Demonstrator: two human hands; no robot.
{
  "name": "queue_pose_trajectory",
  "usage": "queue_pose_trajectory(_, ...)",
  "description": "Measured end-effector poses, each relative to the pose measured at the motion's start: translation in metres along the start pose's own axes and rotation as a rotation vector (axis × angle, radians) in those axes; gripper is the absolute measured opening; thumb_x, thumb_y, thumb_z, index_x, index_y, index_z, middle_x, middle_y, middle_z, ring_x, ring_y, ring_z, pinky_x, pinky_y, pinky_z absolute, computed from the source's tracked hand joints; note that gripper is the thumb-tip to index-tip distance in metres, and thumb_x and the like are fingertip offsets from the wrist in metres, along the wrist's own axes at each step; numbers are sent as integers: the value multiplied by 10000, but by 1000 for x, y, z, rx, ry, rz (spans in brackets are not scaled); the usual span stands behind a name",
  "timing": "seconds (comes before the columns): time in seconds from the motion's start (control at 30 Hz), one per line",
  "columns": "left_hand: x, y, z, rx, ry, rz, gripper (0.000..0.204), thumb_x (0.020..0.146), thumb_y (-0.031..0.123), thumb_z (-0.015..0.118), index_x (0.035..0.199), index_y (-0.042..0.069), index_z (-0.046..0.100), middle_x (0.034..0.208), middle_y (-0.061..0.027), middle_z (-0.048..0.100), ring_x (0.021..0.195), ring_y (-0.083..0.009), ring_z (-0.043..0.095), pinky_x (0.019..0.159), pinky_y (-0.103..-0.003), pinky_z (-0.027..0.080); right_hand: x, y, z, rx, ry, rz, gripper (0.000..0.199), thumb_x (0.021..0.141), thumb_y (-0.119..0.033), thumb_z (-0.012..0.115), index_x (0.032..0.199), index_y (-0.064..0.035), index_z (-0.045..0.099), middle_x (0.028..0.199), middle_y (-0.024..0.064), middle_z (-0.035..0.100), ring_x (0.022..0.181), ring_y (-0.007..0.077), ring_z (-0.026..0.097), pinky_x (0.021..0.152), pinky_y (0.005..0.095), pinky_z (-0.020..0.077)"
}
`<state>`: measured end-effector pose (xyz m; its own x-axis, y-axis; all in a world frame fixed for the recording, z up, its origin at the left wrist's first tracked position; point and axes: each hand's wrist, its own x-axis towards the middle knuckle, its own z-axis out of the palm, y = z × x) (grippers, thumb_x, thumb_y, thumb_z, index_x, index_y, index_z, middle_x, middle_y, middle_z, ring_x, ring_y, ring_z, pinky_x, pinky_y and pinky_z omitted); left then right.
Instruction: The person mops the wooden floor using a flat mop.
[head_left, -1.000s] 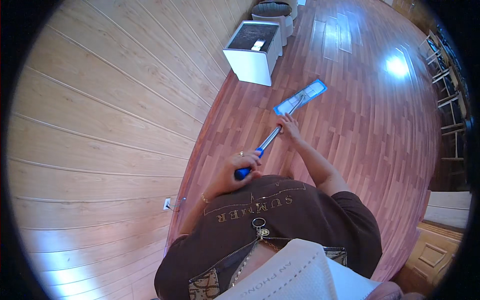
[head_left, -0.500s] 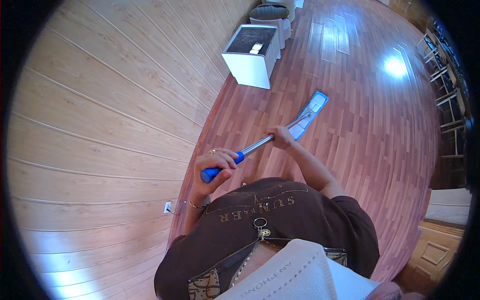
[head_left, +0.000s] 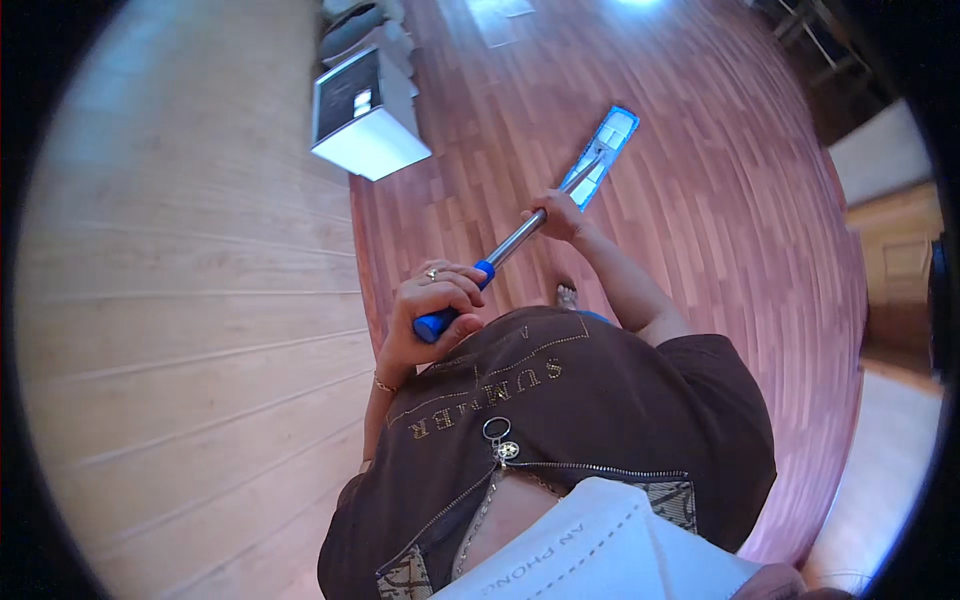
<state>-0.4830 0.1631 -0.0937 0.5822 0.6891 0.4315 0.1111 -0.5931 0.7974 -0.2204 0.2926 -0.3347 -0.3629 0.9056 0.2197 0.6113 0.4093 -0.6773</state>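
Note:
A flat mop [head_left: 518,237] slants across the middle of the view, with a silver pole and a blue end grip. My left hand [head_left: 437,300], with a ring on one finger, is wrapped round the blue grip close to my body. Farther along, my right hand [head_left: 560,216] is closed round the metal pole. Beyond it the mop's long head [head_left: 614,128], white and grey on top with a blue fringe, lies flat on the reddish wood floor [head_left: 690,230]. My right hand hides a short stretch of pole.
Pale wood panelling [head_left: 200,330] runs along the left. A white box-like cabinet [head_left: 375,145] with a dark top stands against it at the far left, other rounded furniture behind. One foot [head_left: 567,293] shows ahead of my shirt. Wooden furniture [head_left: 905,265] lines the right edge.
The view has turned, so the cabinet and wall sit farther left. The mop head appears farther up the picture, and a foot now shows. Both hands keep their hold.

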Motion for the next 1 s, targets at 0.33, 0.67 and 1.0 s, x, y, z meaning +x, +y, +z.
queue_pose_trajectory(0.33, 46, 8, -25, -255, -311, 122, 198, 684, 213, 747, 651, 116, 578, 760, -25, 669, 918, -247, 665, 875, -402, 394, -100, -58, -37, -188, 341, 339, 238, 735, -237, 682, 629, -51, 577, 627, 152, 542, 593, 313, 546, 544, 410, 424)
queue_pose_trajectory(0.67, 152, -56, -117, -612, -564, 124, 164, 688, 197, 726, 662, 107, 591, 747, -30, 661, 890, -253, 659, 865, -402, 428, -89, -125, -43, -325, 540, 627, 163, 702, -133, 671, 656, -39, 546, 633, 162, 557, 618, 368, 564, 552, 454, 440)
queue_pose_trajectory(1.0, 202, -59, -126, -921, -590, -152, 148, 799, 104, 730, 781, 4, 623, 855, -98, 662, 894, -199, 616, 819, -334, 465, -102, -134, -72, -429, 414, 733, 167, 710, -225, 689, 637, -108, 594, 606, 144, 599, 563, 355, 614, 523, 458, 489)
